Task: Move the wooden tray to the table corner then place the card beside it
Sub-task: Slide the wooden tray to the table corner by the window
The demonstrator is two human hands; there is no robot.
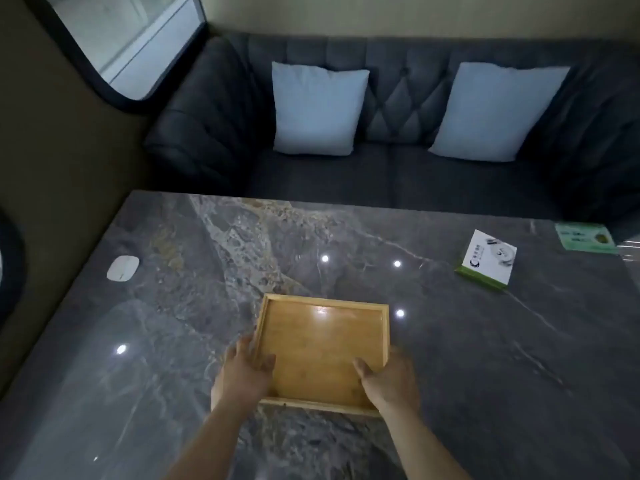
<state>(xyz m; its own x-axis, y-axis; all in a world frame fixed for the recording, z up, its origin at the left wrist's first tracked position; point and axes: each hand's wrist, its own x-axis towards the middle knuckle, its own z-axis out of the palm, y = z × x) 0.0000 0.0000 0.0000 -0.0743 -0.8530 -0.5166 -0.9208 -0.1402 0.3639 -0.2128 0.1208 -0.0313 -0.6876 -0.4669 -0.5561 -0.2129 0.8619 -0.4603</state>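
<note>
Head view, nearest first: two bare forearms rising from the bottom edge toward the wooden tray (323, 344). Left hand (244, 370) clasped on the tray's near left corner, thumb lying over the rim onto the tray floor, fingers wrapped along the outer left side. Right hand (389, 377) clasped on the near right corner the same way, thumb inside, fingers outside the right rim. Tray empty, pale wood with a low raised rim, sitting near the front middle of the grey marbled counter (173, 341); cannot tell whether resting flat or lifted slightly. Bright ceiling-light reflections scattered across the glossy counter and one on the tray floor.

Farther back and to the right, well apart from the tray: white card (488, 258) propped upright and tilted in a green base. Beyond that, at the far right edge of the counter, a green label (585, 239) lying flat. At the far left of the counter, a small white oval object (123, 268).

Behind the counter: dark tufted sofa (398, 178) with two pale cushions, left cushion (317, 109) and right cushion (495, 112), leaning against its back. Upper left: a dark-framed window (131, 43).
</note>
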